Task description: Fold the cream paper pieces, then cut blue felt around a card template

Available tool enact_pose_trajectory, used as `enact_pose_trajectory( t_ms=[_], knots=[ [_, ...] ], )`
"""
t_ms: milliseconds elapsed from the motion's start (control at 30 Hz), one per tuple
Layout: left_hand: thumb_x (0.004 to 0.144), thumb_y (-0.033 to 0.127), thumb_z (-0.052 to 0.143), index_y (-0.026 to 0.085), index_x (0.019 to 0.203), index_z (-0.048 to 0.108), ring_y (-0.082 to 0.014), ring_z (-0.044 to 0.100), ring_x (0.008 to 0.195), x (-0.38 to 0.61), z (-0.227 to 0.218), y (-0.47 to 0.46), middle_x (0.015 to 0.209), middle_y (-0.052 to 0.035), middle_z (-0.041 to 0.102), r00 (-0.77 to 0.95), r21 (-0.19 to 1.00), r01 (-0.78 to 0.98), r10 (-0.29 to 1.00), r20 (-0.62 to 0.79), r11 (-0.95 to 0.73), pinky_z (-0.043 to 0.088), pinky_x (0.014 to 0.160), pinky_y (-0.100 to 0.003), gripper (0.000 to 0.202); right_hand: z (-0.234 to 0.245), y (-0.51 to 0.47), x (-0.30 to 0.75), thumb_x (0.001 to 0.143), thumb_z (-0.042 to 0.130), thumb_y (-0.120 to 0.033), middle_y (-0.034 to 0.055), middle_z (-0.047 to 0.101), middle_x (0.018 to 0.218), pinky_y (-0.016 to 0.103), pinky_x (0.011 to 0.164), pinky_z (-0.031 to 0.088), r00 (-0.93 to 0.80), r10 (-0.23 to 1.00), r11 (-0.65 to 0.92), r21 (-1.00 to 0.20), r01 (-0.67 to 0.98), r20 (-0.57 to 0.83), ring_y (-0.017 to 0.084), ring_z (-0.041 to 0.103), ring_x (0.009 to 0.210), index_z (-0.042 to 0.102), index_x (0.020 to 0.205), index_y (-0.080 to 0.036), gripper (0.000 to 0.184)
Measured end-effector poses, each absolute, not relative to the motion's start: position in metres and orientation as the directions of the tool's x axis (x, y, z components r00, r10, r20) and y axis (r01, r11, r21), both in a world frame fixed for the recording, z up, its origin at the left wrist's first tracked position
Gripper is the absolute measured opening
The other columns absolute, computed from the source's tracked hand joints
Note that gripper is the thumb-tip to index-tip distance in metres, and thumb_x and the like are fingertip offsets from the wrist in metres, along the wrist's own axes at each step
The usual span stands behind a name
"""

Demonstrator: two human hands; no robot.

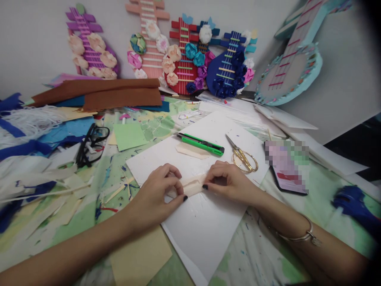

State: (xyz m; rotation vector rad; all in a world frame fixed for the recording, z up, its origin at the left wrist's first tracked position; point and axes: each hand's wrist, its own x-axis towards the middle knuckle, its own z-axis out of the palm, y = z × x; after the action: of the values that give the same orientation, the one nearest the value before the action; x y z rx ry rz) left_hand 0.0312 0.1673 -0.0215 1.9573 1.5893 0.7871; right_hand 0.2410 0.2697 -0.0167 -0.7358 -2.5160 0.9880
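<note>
A small cream folded strip (193, 187), seemingly paper or thin card, lies just above a white board (202, 234) between my two hands. My left hand (165, 188) pinches its left end with thumb and fingers. At the right end, my right hand (224, 180) is closed on it, with thumb and forefinger together. Just beyond the hands lies a green box cutter (202, 143), partly over another cream piece (190, 151). Gold-handled scissors (242, 155) rest on the board to the right, points facing away from me.
A phone (287, 171) lies right of the board, and a blue tool (355, 204) is farther right. Black glasses (91, 145) and scraps are at left. Behind stand decorated toy guitars (184, 59) and brown sheets (119, 93). A pale yellow sheet (143, 258) is near me.
</note>
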Motion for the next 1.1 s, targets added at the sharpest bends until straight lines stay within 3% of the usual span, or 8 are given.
enact_pose_trajectory(
  t_ms=[733,967,1100],
  knots=[
    [0.074,0.015,0.051,0.017,0.065,0.051,-0.0193,0.049,0.086,0.037,-0.024,0.169,0.090,-0.0047,0.049,0.120,0.609,0.768,0.978,0.172,-0.201,0.042,0.078,-0.036,0.008,-0.020,0.258,0.232,0.066,0.061,-0.010,-0.0025,0.059,0.063,0.030,0.074,0.035,-0.719,0.679,0.626,-0.628,0.462,0.148,0.012,0.050,0.069,0.058,0.061,-0.017,0.009],
    [0.076,0.014,0.051,0.018,0.076,0.054,-0.0186,0.047,0.084,0.035,-0.032,0.168,0.091,-0.0046,0.047,0.170,0.549,0.778,0.944,0.283,-0.305,0.042,0.075,-0.035,0.005,-0.020,0.258,0.232,0.069,0.060,-0.010,-0.0012,0.058,0.063,0.030,0.073,0.035,-0.733,0.663,0.640,-0.621,0.452,0.150,0.013,0.050,0.070,0.057,0.062,-0.017,0.010],
    [0.077,0.008,0.049,0.022,0.087,0.063,-0.0177,0.044,0.082,0.034,-0.035,0.168,0.095,-0.0051,0.047,0.258,0.456,0.780,0.885,0.388,-0.428,0.042,0.072,-0.033,0.022,-0.019,0.257,0.231,0.069,0.060,-0.010,-0.0009,0.058,0.064,0.030,0.072,0.035,-0.733,0.662,0.650,-0.606,0.459,0.157,0.013,0.050,0.070,0.057,0.062,-0.017,0.010]
  ],
)
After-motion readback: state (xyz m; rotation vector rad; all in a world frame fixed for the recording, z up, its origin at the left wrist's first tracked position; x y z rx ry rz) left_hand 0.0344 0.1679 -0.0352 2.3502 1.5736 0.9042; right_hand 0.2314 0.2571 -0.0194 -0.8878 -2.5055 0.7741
